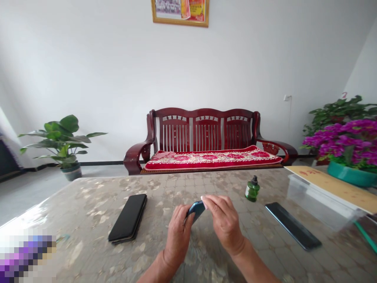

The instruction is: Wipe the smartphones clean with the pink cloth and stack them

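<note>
My left hand (177, 232) is wrapped round a blue smartphone (198, 210), held tilted on edge above the table. My right hand (226, 222) is closed in a pinch at the phone's upper corner. A bit of a small white piece (204, 201) shows at its fingertips, too little to name. To the left lies a black phone (129, 218) that looks like it is in a case. On the right are a dark phone (291, 225), lying flat, and a small green bottle (252, 189) with a black top, standing upright.
The table (159, 188) has a clear patterned cover. At its right are a plastic box (319, 202), a tan board (321, 179) and purple flowers in a teal pot (350, 173). Beyond stands a wooden bench (206, 133); a potted plant (63, 143) is at left.
</note>
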### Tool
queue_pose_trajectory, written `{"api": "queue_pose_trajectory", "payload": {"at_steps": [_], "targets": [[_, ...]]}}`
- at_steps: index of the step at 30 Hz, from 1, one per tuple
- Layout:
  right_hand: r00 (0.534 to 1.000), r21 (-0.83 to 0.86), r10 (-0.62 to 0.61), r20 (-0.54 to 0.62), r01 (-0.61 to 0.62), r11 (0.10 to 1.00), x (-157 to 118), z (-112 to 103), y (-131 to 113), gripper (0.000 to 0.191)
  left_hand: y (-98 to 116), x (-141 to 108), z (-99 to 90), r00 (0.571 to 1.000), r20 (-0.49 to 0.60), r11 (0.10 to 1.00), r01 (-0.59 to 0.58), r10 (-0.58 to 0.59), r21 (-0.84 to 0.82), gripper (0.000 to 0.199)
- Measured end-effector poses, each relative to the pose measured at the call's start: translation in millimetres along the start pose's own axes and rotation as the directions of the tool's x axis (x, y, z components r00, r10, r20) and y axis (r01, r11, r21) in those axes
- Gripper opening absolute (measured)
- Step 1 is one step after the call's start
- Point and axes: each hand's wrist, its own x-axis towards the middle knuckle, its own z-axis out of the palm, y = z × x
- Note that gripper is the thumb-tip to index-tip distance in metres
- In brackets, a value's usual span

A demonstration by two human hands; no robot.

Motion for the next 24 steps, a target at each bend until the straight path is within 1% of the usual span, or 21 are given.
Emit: {"api": "queue_pose_trajectory", "payload": {"at_steps": [3,5,8,10,11,12,13,15,16,17,18,20,24], "targets": [[0.999,0.018,-0.031,0.032,0.031,0.999,2,1,-7,0.048,0,-1,0.7,1.000,0.002,1.000,0.011,-0.011,-0.019,0.019],[1.000,0.034,-0.007,0.023,0.006,0.999,2,2,-7,0.045,-1,-1,0.7,0.999,-0.007,0.999,0.035,-0.035,-0.023,0.020],[0.994,0.085,0.106,-0.015,-0.105,0.991,0,5,1,0.038,-3,0,0.5,0.998,-0.026,0.998,0.056,-0.057,-0.028,0.020],[0.972,0.157,0.231,-0.034,-0.223,0.962,-4,10,6,0.031,-3,0,0.7,0.998,-0.034,0.998,0.058,-0.060,-0.037,0.021],[0.949,0.217,0.312,-0.038,-0.297,0.930,-6,14,7,0.027,-4,0,0.9,0.997,-0.037,0.997,0.059,-0.061,-0.041,0.021],[0.915,0.297,0.403,-0.030,-0.377,0.877,-8,18,7,0.024,-4,0,1.1,0.997,-0.041,0.997,0.064,-0.066,-0.044,0.021],[0.868,0.387,0.497,-0.006,-0.456,0.801,-10,22,6,0.022,-5,0,1.4,0.996,-0.044,0.996,0.073,-0.075,-0.046,0.022],[0.760,0.540,0.645,0.080,-0.577,0.613,-13,28,2,0.025,-5,-1,1.8,0.994,-0.049,0.994,0.099,-0.102,-0.056,0.024],[0.713,0.581,0.690,0.124,-0.616,0.532,-14,30,-1,0.029,-5,-1,2.0,0.992,-0.048,0.991,0.113,-0.116,-0.065,0.025],[0.677,0.600,0.720,0.155,-0.644,0.475,-15,31,-3,0.033,-5,-1,2.1,0.990,-0.049,0.989,0.125,-0.129,-0.079,0.026],[0.652,0.602,0.737,0.176,-0.664,0.444,-15,31,-6,0.036,-5,-2,2.3,0.989,-0.049,0.987,0.133,-0.138,-0.095,0.026],[0.625,0.591,0.755,0.197,-0.690,0.417,-15,30,-10,0.038,-5,-2,2.9,0.988,-0.053,0.982,0.140,-0.148,-0.127,0.024],[0.606,0.593,0.760,0.235,-0.709,0.382,-13,30,-11,0.032,-7,-1,4.5,0.990,-0.043,0.976,0.126,-0.136,-0.177,0.018]]}}
